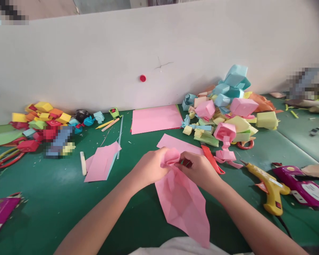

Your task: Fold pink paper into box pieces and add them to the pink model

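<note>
Head view: left hand (pixel 156 163) and right hand (pixel 198 167) both pinched on far end of creased pink paper (pixel 183 202); long axis drops from grip toward near edge of worktop (pixel 133 223), slanting right; neither hand clearly nearer.

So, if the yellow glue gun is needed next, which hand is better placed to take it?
Probably the right hand: the glue gun lies on that side, while the left hand is farther away. Both hands are on the pink paper, so the right would first let go.
</note>
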`<action>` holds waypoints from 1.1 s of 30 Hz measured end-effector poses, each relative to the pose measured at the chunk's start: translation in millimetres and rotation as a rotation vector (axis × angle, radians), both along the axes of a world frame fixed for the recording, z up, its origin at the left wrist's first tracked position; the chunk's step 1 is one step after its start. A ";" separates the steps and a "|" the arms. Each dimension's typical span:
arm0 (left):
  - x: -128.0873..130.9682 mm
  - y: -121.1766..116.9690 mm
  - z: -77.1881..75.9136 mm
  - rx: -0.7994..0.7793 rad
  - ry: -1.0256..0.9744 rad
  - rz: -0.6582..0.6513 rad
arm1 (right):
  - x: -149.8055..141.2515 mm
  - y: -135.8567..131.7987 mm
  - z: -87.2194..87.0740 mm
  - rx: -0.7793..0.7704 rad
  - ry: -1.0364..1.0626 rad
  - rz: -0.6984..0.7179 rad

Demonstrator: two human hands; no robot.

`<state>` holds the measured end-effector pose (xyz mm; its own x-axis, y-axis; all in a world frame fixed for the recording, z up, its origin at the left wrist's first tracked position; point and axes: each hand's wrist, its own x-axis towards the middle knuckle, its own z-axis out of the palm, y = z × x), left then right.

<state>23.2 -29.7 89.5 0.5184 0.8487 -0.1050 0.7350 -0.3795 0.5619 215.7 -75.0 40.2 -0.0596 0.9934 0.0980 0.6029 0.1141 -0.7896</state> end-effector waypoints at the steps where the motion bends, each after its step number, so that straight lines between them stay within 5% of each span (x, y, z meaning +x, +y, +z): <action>1: -0.1 1.2 -1.4 -0.008 0.010 -0.003 | -0.1 0.0 -0.1 -0.007 0.000 0.003; 10: 3.9 4.8 -29.8 0.141 0.044 -0.007 | -1.8 0.4 -3.1 -0.083 0.006 0.045; 17: -2.9 1.0 -13.1 -0.068 -0.111 -0.127 | -0.8 2.0 -8.6 -0.079 -0.019 0.034; 25: 2.0 -1.0 -14.7 -0.041 -0.160 -0.107 | -1.0 1.9 -1.2 -0.073 -0.236 0.005; 33: -0.9 -2.9 -10.6 -0.018 -0.142 -0.133 | -0.4 1.2 1.0 -0.135 -0.150 0.093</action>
